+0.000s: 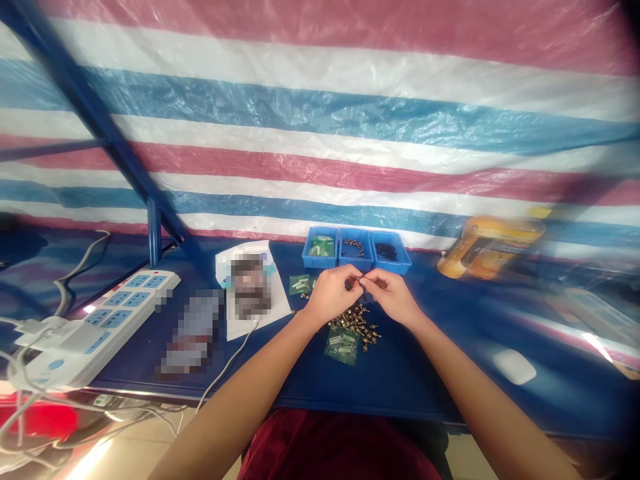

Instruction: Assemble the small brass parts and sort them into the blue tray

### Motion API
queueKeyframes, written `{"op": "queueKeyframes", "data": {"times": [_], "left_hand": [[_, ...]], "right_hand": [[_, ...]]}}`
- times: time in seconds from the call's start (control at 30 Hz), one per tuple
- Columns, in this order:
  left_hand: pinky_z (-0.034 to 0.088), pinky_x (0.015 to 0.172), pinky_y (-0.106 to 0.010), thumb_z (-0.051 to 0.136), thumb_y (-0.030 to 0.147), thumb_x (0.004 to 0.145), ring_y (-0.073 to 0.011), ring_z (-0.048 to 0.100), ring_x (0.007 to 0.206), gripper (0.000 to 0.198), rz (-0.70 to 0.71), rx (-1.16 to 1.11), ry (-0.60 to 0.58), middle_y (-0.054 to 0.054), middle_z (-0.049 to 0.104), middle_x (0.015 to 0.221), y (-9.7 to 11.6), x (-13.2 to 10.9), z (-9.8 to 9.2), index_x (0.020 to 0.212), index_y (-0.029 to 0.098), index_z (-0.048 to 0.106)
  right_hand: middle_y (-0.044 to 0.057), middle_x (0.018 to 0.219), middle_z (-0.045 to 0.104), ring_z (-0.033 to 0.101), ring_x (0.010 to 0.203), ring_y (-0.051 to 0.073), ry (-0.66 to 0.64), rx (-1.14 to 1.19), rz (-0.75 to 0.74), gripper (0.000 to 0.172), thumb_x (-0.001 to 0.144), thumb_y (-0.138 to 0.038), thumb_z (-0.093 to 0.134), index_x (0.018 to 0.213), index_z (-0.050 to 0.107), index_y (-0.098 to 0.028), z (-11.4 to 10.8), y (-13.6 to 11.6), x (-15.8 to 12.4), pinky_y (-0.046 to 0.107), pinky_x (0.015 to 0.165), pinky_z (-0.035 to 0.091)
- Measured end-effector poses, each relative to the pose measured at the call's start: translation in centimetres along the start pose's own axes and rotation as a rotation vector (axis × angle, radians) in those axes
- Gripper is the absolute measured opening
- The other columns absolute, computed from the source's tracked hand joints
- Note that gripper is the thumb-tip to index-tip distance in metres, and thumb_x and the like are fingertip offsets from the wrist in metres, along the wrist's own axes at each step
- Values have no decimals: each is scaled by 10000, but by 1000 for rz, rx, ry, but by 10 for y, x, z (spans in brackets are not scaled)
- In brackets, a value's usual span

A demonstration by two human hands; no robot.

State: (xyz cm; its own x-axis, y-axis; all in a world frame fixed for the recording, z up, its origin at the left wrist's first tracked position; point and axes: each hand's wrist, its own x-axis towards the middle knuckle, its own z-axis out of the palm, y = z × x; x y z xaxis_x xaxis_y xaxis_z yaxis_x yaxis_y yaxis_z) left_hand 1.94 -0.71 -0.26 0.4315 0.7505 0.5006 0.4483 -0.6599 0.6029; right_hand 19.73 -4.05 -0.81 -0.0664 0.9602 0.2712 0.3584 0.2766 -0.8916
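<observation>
Gold fittings [354, 323] (tabletop [425, 380] deep blue)

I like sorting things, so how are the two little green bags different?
The front bag is bigger than the back bag. The front bag lies by the pile of brass bits; the back bag lies by the blue tray. Both are greenish bags holding small pieces.

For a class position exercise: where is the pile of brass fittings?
In the head view, the pile of brass fittings lies on the blue table, just below the left hand and right hand, beside a small green-tinted plastic bag.
</observation>
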Motion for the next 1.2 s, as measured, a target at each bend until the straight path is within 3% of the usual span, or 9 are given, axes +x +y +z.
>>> {"op": "queueKeyframes", "data": {"times": [0.47,0.57,0.77,1.07,1.2], "left_hand": [[393,572,-221,568,195,804,-116,568,609,76,29,54,-16,18,644,683,1,-1,1,729,190,580],[411,585,-228,557,190,817,-126,586,632,81,31,91,-2,13,667,716,0,-2,2,794,199,634],[501,721,-265,549,179,847,-174,692,793,272,24,170,0,4,764,930,0,-2,2,1038,257,727],[548,745,-281,585,206,845,-183,714,791,330,-8,201,14,10,775,944,1,-2,1,1141,285,709],[530,720,-266,578,227,854,-174,702,782,262,-3,164,4,12,767,918,2,-2,0,1068,271,722]], "right_hand": [[12,741,638,536,644,156,-21,-100,-21,282,897,-454,601,827,683,-194,2,0,-2,285,609,411],[8,757,631,526,617,140,-47,-21,22,292,887,-471,609,852,677,-190,3,-2,-1,279,603,421],[9,728,617,504,582,127,-41,36,102,352,862,-523,622,846,676,-176,2,-4,1,268,575,424],[16,724,619,509,560,129,-44,61,114,407,850,-583,610,858,686,-183,2,-2,2,271,546,441],[9,725,614,505,542,119,-49,109,112,386,845,-569,627,819,671,-186,1,-2,2,267,533,430]]}}
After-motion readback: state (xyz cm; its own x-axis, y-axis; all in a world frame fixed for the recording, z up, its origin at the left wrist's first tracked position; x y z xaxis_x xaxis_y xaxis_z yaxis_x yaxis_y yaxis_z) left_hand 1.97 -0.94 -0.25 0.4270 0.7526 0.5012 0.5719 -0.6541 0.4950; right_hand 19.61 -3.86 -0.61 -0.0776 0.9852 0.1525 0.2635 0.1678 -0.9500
